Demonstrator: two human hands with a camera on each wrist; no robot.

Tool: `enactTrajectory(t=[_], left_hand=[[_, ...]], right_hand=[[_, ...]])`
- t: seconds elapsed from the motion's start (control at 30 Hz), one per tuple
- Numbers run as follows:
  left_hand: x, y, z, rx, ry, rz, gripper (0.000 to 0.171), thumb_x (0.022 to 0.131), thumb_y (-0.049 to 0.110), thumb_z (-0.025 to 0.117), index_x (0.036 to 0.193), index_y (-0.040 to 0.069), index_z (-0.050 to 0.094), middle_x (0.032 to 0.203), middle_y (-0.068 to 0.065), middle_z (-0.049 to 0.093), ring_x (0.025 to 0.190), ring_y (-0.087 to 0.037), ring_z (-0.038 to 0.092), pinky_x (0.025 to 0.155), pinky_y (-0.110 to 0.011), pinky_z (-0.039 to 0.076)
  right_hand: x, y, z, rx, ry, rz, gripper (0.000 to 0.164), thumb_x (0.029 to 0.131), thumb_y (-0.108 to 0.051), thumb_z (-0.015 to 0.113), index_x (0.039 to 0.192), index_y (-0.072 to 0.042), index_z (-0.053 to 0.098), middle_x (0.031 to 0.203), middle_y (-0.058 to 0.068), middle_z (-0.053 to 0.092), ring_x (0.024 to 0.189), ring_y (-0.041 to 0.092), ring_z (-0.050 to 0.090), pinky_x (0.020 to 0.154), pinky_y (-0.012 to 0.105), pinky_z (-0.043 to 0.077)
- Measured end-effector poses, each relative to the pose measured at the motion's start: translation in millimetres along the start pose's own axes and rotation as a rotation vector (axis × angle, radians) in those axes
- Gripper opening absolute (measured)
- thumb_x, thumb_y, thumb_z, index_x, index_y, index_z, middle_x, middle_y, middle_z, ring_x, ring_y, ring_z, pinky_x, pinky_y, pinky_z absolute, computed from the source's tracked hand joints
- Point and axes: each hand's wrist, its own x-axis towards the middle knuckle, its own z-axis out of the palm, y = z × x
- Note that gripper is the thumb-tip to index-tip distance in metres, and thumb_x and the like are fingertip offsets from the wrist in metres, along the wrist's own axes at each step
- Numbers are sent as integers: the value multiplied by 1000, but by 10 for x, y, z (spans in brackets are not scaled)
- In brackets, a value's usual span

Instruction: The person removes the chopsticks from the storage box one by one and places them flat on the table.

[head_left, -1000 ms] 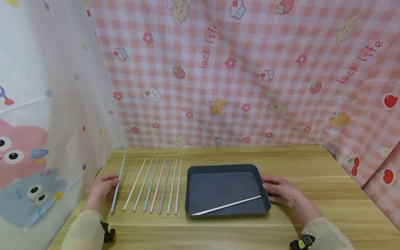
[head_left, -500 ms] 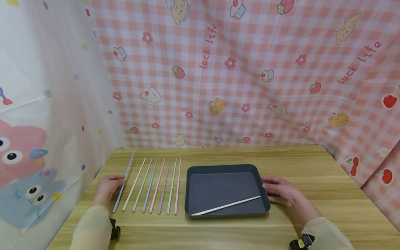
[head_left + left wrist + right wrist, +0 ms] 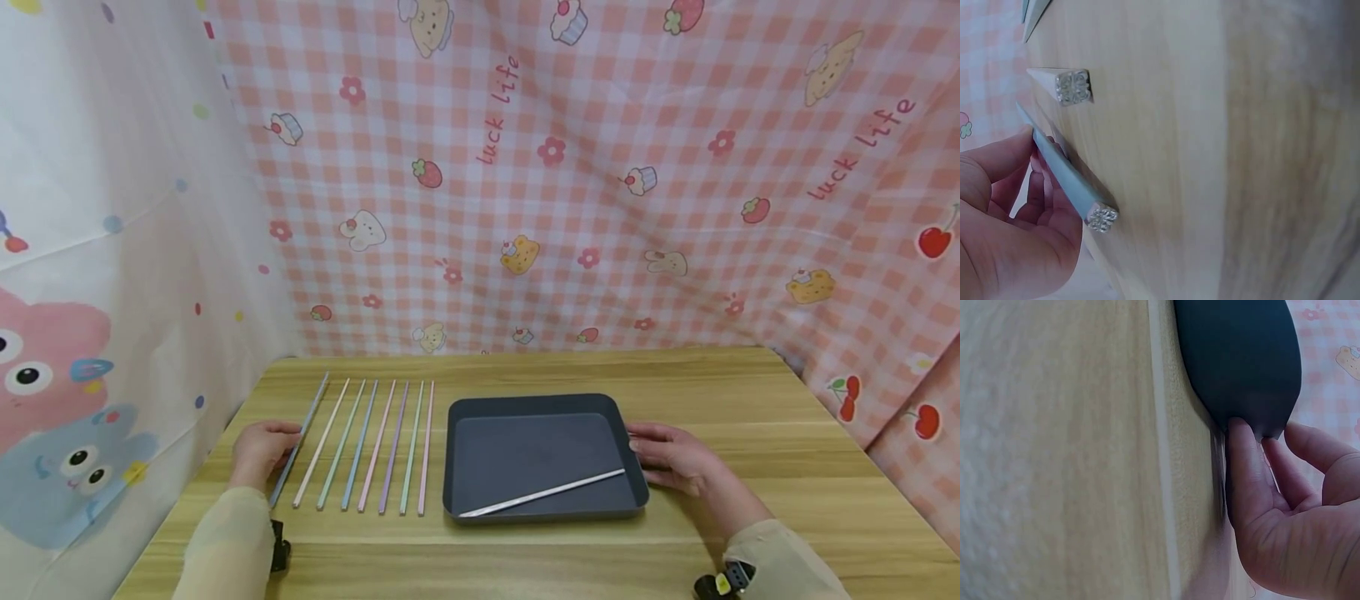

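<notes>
At the left end of a row of chopsticks, my left hand [image 3: 258, 450] pinches a blue chopstick [image 3: 319, 392] near its middle. In the left wrist view the thumb and fingers hold this chopstick [image 3: 1069, 178], its silvery patterned end towards the camera; whether it touches the table I cannot tell. A cream chopstick [image 3: 322, 442] lies just to its right. My right hand [image 3: 678, 458] grips the right side of a dark grey tray [image 3: 525, 442], thumb at the rim and fingers against the outer wall [image 3: 1244, 369]. One silvery-white chopstick [image 3: 547, 492] lies slanted inside the tray.
Green, blue, pink and purple chopsticks [image 3: 395, 446] lie roughly parallel between the cream one and the tray. All rest on a wooden table [image 3: 480, 562]. A pink checked cloth [image 3: 480, 200] hangs behind, and a white printed cloth [image 3: 172, 275] hangs at the left.
My left hand has brought the blue chopstick rightward, closer to the row, and its far end has come lower and tilted right. The right hand and tray have stayed put.
</notes>
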Motion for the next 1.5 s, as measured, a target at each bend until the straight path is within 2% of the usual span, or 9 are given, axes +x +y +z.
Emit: enactTrajectory(t=[0.3,0.6,0.8,0.93,1.17,1.4,1.5], left_hand=[[-60,61,-10,179,26,42,25,88,10,69,105,-8,71,74,0,66,65,-13,57,57,-25,48],[-146,109,24,246,52,62,20,88,10,70,98,-8,71,72,-2,64,63,-16,56,56,-27,46],[-178,128,40,271,55,50,20,88,12,70,99,-6,71,83,-11,67,67,-20,59,57,-29,48],[-191,125,40,258,53,58,22,89,12,70,101,-7,71,87,-13,68,70,-22,62,59,-30,51],[-155,72,6,189,34,60,27,90,12,69,105,-10,69,94,-17,69,71,-17,64,62,-30,55],[-143,40,-28,124,19,59,31,90,12,69,110,-11,67,90,-12,69,70,-15,66,64,-31,57],[-141,36,-40,94,15,57,32,90,13,69,111,-12,66,89,-10,70,69,-12,66,63,-29,57]], right_hand=[[16,4,-12,2,-10,-8,45,97,-10,64,139,-1,54,108,0,69,93,13,66,77,32,57],[27,30,2,6,-6,-25,44,97,-10,64,139,-1,55,106,-1,70,92,12,66,76,31,56],[11,20,33,-23,25,-48,53,97,-9,64,143,6,45,113,0,68,95,12,65,79,31,56],[8,15,41,-39,41,-51,56,97,-10,65,145,8,42,117,2,67,97,12,65,80,32,55],[-1,25,59,-58,46,-69,59,97,-12,65,146,8,40,124,5,64,98,11,65,82,31,55],[7,22,90,-117,52,-92,64,98,-13,64,149,7,33,142,25,49,108,17,62,87,35,54],[13,26,95,-150,51,-106,63,98,-12,63,150,6,33,146,28,43,114,19,59,89,37,53]])
